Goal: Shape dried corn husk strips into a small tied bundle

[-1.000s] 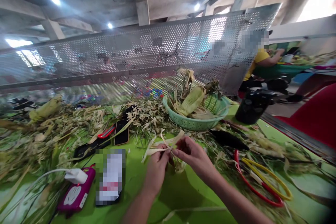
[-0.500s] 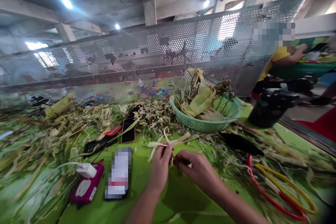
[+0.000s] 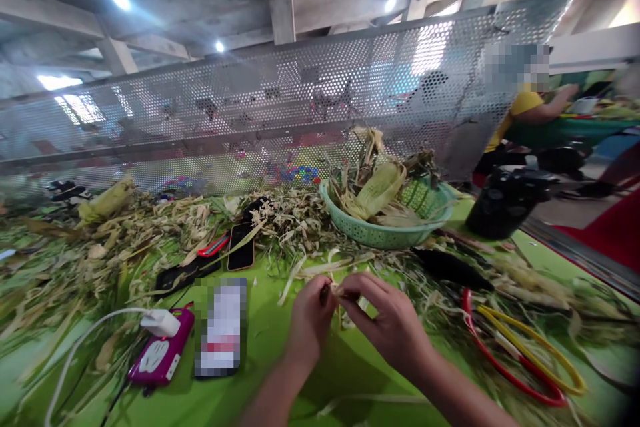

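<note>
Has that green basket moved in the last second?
No. The basket keeps its place on the table relative to the black cup; both shift together in the picture, so only the view has turned.

No lettering, brand or number can be read — the smartphone screen is masked by pixel blocks, and any markings on the purple power strip are too small.

Left hand and right hand on pale husk strips (fingers close together), green basket beyond
</note>
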{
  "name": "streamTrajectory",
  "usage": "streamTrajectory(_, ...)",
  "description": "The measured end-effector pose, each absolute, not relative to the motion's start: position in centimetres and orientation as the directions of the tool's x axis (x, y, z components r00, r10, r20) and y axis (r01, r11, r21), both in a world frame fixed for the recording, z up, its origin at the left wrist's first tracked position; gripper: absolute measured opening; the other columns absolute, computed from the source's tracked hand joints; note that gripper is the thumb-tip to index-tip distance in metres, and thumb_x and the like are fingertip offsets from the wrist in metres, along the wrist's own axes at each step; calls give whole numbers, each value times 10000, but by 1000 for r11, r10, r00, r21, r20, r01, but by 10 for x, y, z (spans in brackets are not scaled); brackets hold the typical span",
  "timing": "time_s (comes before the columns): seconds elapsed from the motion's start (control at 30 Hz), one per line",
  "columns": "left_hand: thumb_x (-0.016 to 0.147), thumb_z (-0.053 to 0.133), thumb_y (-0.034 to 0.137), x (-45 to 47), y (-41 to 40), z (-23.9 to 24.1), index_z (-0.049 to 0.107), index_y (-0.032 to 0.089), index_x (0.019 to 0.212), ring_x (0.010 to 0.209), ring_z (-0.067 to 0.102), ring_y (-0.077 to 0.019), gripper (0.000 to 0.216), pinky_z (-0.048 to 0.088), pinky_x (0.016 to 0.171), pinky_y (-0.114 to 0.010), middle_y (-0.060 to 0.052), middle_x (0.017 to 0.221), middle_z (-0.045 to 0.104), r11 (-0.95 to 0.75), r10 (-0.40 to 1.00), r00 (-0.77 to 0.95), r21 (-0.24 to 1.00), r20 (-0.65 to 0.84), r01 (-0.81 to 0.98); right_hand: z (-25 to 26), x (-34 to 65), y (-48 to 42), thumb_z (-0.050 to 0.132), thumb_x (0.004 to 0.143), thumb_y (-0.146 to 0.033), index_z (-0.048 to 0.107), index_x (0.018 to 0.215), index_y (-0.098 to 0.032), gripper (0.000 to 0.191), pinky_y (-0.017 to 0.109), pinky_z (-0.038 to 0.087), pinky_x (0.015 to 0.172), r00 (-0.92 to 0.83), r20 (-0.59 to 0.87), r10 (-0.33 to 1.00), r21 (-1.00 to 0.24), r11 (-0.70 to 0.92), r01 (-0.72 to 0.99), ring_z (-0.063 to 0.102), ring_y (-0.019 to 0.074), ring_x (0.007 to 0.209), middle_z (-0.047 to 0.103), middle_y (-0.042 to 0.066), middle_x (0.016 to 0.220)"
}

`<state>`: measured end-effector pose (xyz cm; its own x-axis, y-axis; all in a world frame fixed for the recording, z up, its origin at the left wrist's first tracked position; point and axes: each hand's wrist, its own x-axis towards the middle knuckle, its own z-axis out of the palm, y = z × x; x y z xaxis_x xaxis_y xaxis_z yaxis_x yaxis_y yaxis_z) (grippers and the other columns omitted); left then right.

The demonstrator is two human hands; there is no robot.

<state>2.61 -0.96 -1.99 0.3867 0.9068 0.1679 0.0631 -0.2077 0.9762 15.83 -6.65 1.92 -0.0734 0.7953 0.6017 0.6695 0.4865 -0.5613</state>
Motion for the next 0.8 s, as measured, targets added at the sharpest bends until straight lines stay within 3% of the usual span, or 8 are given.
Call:
streamTrajectory(0.13,878,498,443,22,-7,-18,518,177,744,646,369,-118,299,293,584,-237,28,684,445,-133,889,437,990,141,-48,22,162,-67,580,859,-182,598,831,-212,45,263,464,670,4,526,851,-719,442,536,600,163,726,654,28,810)
streamTrajectory(0.27,864,530,472,24,-9,-16,530,168,792,594,314,-93,312,243,532,-222,41,664,419,37,881,471,989,37,-146,18,163,-63,631,826,-206,568,749,-208,100,288,480,712,89,404,910,-901,378,213,611,181,780,672,34,856)
streamTrajectory(0.37,848,557,478,26,-12,-17,542,167,813,559,284,-79,314,201,503,-214,53,636,387,117,871,491,980,-24,-159,13,163,-60,675,795,-216,555,735,-207,135,280,485,691,137,353,926,-934,358,-12,601,170,752,658,20,818)
streamTrajectory(0.43,832,583,475,28,-13,-18,539,166,798,552,286,-73,314,195,499,-209,57,627,377,145,868,494,974,-40,-175,12,164,-59,691,785,-217,572,771,-211,120,263,482,672,156,325,933,-938,339,-72,591,153,724,644,4,793)
streamTrajectory(0.57,805,619,475,30,-13,-19,555,164,830,542,292,-64,318,194,492,-195,62,618,380,206,871,486,954,-77,-219,14,165,-60,677,791,-219,641,968,-224,180,260,485,684,157,337,928,-941,337,26,601,157,738,650,4,810)
streamTrajectory(0.67,794,631,481,29,-12,-17,564,166,844,517,285,-58,325,175,470,-189,68,602,370,245,874,475,939,-107,-240,16,167,-60,665,796,-228,684,836,-199,54,268,486,699,142,394,908,-903,355,242,613,170,736,671,17,782)
streamTrajectory(0.8,768,671,438,26,-14,-10,592,162,860,501,291,-45,301,176,464,-177,66,607,394,305,863,490,897,-118,-320,16,169,-57,639,815,-239,691,808,-196,68,279,493,670,138,461,877,-814,356,459,617,177,697,677,23,746)
